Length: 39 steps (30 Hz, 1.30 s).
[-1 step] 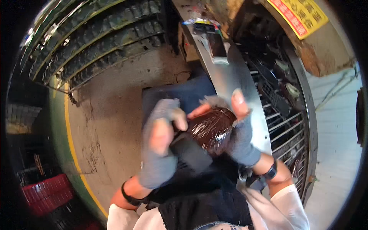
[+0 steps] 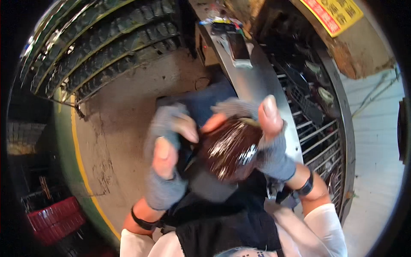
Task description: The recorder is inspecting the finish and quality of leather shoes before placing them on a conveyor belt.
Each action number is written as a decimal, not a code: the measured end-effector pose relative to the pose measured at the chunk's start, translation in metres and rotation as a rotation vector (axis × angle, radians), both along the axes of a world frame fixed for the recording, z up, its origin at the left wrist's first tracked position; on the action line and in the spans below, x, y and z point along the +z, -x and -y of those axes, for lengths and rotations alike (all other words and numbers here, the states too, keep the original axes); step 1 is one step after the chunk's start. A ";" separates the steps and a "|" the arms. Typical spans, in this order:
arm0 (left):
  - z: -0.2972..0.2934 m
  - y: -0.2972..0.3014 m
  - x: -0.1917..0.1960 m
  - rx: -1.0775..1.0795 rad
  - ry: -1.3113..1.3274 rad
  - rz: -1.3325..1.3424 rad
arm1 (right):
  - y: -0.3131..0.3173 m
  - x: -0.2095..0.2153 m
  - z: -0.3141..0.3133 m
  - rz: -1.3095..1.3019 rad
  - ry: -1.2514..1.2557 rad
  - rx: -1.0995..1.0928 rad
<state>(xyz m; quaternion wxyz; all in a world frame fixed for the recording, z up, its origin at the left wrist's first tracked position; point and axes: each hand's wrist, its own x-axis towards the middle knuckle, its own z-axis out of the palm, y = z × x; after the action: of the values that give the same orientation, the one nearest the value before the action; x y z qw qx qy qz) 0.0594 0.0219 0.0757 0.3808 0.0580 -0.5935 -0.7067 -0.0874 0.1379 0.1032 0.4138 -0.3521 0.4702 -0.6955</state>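
Bare concrete floor (image 2: 124, 124) below me, stained and cracked, with a yellow line (image 2: 83, 171) curving along a green strip at my left. Rows of black tyres (image 2: 102, 43) lie stacked at upper left; a red crate (image 2: 53, 218) sits at lower left. Ahead and to my right a curved sheet-metal panel (image 2: 252, 81) runs up past a wire rack (image 2: 319, 132) of dark parts, and a yellow sign (image 2: 336, 15) hangs above it.

Both hands wear grey fingerless gloves. My left hand (image 2: 167, 154) is curled closed around the near end of a dark grey tube-like piece (image 2: 205, 182), thumb on top. My right hand (image 2: 265, 141) cups a glossy dark brown rounded object (image 2: 231, 150) from the right, thumb raised over its top edge, fingers wrapped behind it. That brown thing sits between my two hands at chest height, just above the grey piece; whether the two are joined I cannot tell. Motion blur softens the fingers. A black band (image 2: 306, 188) circles my right wrist.
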 end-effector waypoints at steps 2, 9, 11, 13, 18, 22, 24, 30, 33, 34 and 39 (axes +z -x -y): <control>0.021 0.009 -0.021 0.144 0.101 0.147 | 0.003 0.007 0.011 -0.369 0.260 -0.064; 0.020 0.021 -0.115 -0.221 -0.880 0.206 | -0.068 -0.024 0.006 -1.207 0.341 0.887; 0.014 0.011 -0.121 -0.246 -0.893 0.140 | -0.056 -0.036 -0.008 -1.059 0.509 0.546; 0.008 0.002 -0.120 -0.227 -0.979 0.066 | -0.012 -0.037 -0.036 -0.957 0.304 0.136; 0.003 0.005 -0.111 -0.309 -0.999 0.020 | 0.015 -0.068 -0.064 0.014 -0.493 0.295; 0.001 0.008 -0.101 -0.292 -0.967 0.132 | -0.006 -0.085 -0.067 0.107 -0.456 0.328; 0.003 0.002 -0.090 -0.251 -0.797 0.172 | -0.008 -0.080 -0.060 0.162 -0.453 0.296; -0.013 -0.012 -0.049 -0.164 -0.663 0.284 | -0.027 -0.053 -0.020 -0.313 -0.101 -0.119; -0.023 -0.015 -0.029 -0.070 -0.648 0.366 | -0.043 -0.042 -0.014 -0.599 -0.003 -0.271; -0.024 -0.016 -0.024 -0.056 -0.589 0.391 | -0.043 -0.038 -0.012 -0.569 0.004 -0.246; -0.022 -0.016 -0.027 0.043 -0.335 0.375 | -0.014 -0.009 -0.008 -0.453 -0.060 -0.016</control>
<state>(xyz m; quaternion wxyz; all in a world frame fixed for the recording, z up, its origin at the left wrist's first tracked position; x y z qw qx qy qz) 0.0755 0.0441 0.0485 0.2640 0.2628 -0.5269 -0.7640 -0.0735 0.1462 0.0945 0.3023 -0.4829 0.5744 -0.5877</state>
